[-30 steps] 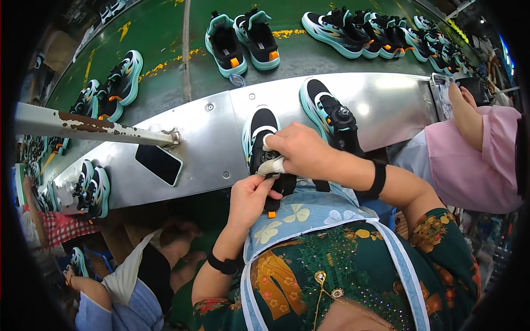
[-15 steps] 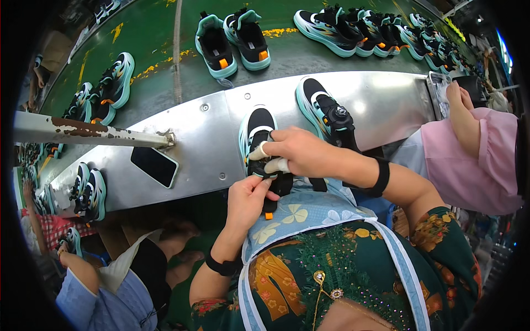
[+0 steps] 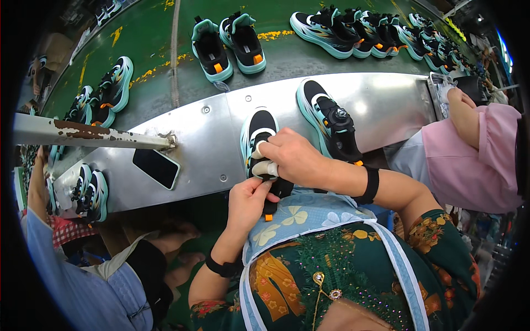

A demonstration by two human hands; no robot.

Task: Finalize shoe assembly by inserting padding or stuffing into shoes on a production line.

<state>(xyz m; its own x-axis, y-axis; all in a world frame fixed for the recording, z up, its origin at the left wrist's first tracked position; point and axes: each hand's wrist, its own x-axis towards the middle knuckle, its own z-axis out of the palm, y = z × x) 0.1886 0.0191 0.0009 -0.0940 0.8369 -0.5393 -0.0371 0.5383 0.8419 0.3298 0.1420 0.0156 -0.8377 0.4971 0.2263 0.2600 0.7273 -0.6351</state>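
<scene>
A black sneaker (image 3: 260, 119) with white and mint trim lies toe-away on the metal ledge, its heel end at my apron. My right hand (image 3: 292, 158), with pale covers on two fingers, is closed at the sneaker's upper. Just nearer to me, my left hand (image 3: 246, 203) pinches the edge of its tongue or opening; the fingers hide exactly which part. An orange pull tab (image 3: 268, 218) shows below my left fingers. To the right lies a matching sneaker (image 3: 326, 118) with a round dial on its upper, touched by neither hand.
Beyond the metal ledge (image 3: 381, 99) runs a green belt (image 3: 149, 33) carrying a pair of sneakers (image 3: 243, 44) and several more. A phone (image 3: 156, 168) lies on the ledge beside a chipped metal bar (image 3: 94, 132). Co-workers sit at left (image 3: 83, 287) and right (image 3: 469, 154).
My right hand and forearm have shifted slightly leftward and in. Sneakers on the belt have moved a little left. The left co-worker's arm now reaches up toward the belt.
</scene>
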